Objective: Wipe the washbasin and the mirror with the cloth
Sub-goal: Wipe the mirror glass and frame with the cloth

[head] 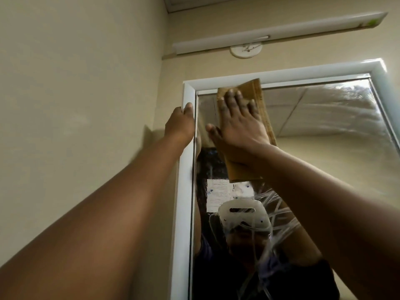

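Head view: our right hand presses the cloth flat-fingered on the mirror at upper centre; left hand grips the frame. We should keep even pressure, overlapping strokes.

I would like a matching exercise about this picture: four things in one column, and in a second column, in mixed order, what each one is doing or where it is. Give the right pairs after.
Things:
1. left hand
2. right hand
3. cloth
4. light fitting

States or places:
A. mounted on the wall above the mirror
B. lies flat against the glass near the top left corner
C. grips the white frame at its left side
D. presses with straight fingers on the brown fabric

Pairs: 1-C, 2-D, 3-B, 4-A
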